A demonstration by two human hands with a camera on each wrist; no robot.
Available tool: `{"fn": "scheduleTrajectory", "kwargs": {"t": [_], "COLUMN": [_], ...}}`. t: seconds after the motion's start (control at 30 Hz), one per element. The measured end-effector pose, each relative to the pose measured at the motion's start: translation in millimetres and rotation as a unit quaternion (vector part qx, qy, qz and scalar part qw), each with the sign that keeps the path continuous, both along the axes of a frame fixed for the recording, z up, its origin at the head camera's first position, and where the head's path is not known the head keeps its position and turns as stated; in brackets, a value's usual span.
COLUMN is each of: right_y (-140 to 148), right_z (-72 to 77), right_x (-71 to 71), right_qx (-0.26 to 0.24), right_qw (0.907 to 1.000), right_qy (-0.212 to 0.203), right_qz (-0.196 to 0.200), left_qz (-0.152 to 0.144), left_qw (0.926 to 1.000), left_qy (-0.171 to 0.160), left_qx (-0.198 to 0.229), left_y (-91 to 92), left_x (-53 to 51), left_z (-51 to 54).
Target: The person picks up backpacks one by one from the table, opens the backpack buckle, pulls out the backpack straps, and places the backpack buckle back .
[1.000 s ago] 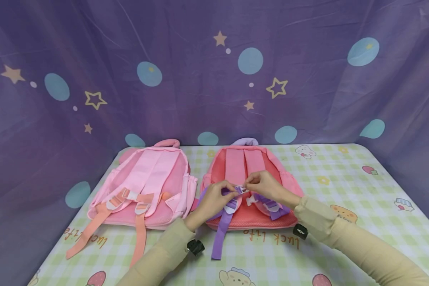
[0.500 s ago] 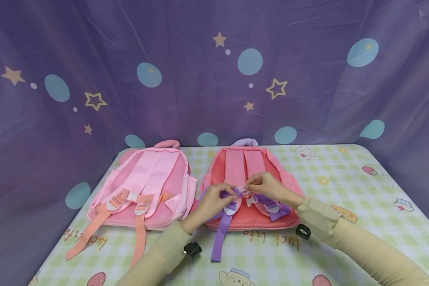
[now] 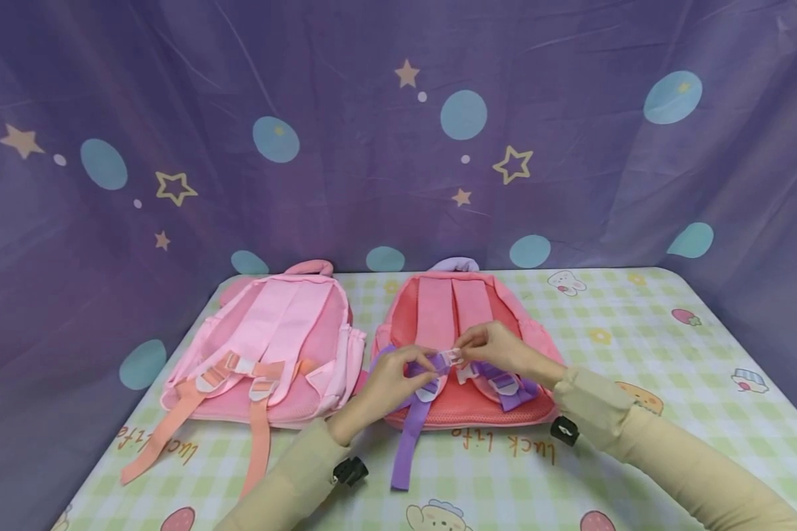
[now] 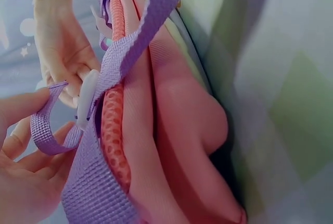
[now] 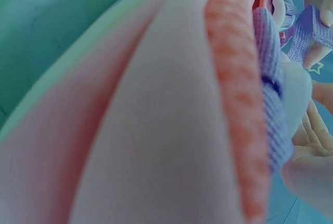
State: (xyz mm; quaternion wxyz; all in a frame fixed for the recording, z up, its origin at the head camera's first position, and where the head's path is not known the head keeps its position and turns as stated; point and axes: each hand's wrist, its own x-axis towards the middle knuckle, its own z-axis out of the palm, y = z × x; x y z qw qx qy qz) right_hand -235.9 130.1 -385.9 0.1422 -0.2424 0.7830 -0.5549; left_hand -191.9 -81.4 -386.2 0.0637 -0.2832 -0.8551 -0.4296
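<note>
A coral-pink backpack [image 3: 452,409] lies back side up, its purple webbing straps loose at the bottom. My left hand [image 3: 395,377] pinches the end of a purple strap [image 3: 440,363], which bends in a loop in the left wrist view. That strap runs through a white plastic buckle [image 3: 454,357]. My right hand [image 3: 498,348] holds this buckle between thumb and fingertips. Just below the right fingers, another white buckle half [image 3: 467,373] rests on the backpack. White strap adjusters [image 3: 428,390] sit on both shoulder straps. In the right wrist view the backpack's side hides part of the work.
Left of it lies a light pink backpack [image 3: 282,310] with orange straps [image 3: 259,442], its white buckle [image 3: 244,364] joined across the middle. A green checked cloth [image 3: 637,472] covers the table. A purple curtain [image 3: 372,147] stands behind and at both sides.
My left hand has shifted a little left and down, and more purple strap shows between it and the buckle. The right hand has barely moved, and the white buckle has turned into clearer view.
</note>
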Motion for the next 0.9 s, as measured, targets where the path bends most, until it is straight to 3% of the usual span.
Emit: {"fn": "scheduleTrajectory", "kwargs": {"t": [0.4,0.63,0.7,0.73,0.9], "right_y": [0.7,1.7,2.2,2.4,2.3], "right_z": [-1.4,-1.9,-2.0,-2.5,-3.8], "right_x": [0.3,0.2,0.1,-0.1,0.0], "right_qx": [0.023,0.035,0.037,0.037,0.046], "right_qw": [0.9996,0.9992,0.999,0.9989,0.9977], "right_qy": [0.014,0.02,0.022,0.023,0.045], "right_qz": [-0.001,0.009,0.013,0.015,0.019], "left_qz": [-0.022,-0.046,-0.051,-0.053,-0.063], "left_qw": [0.9994,0.9975,0.9965,0.9964,0.9968], "left_qy": [-0.029,-0.048,-0.06,-0.06,-0.048], "left_qx": [0.002,0.025,0.029,0.027,0.007], "left_y": [-2.0,-3.7,-3.2,-2.9,-4.4], "left_x": [7.9,10.8,14.8,17.7,19.4], "left_z": [0.1,0.3,5.8,10.1,9.3]}}
